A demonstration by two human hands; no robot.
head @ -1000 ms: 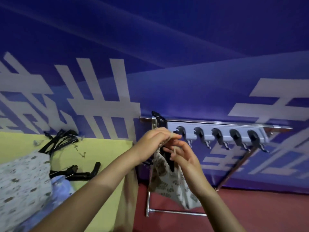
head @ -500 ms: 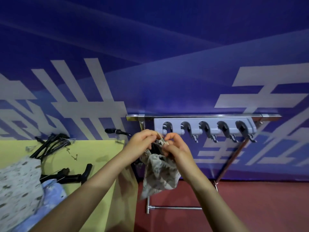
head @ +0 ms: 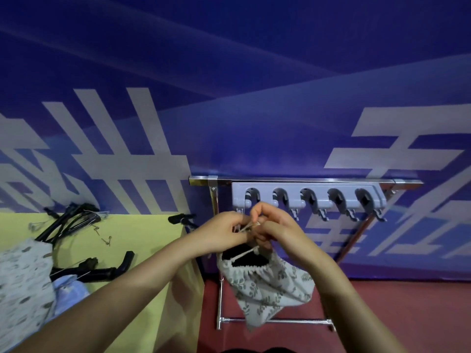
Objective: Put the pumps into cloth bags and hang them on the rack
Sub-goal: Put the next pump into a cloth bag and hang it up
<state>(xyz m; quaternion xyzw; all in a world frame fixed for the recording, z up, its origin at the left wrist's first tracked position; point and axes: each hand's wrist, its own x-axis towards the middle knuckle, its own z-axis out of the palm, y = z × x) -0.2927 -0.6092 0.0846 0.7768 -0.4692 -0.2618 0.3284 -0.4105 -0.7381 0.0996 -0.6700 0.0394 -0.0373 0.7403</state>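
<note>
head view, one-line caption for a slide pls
Both hands pinch the drawstring of a cloth bag below the rack.

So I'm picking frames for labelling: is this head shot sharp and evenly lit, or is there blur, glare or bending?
Head view: wide-angle bending curves the wall banner; the left hand, right hand, drawstring and cloth bag are fairly sharp; the patterned cloth at the left edge is smeared; light is dim and bluish, with a bright glint on the rack rail.

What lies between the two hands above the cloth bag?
In the head view, a taut drawstring spans between left hand and right hand, above the cloth bag.
</note>
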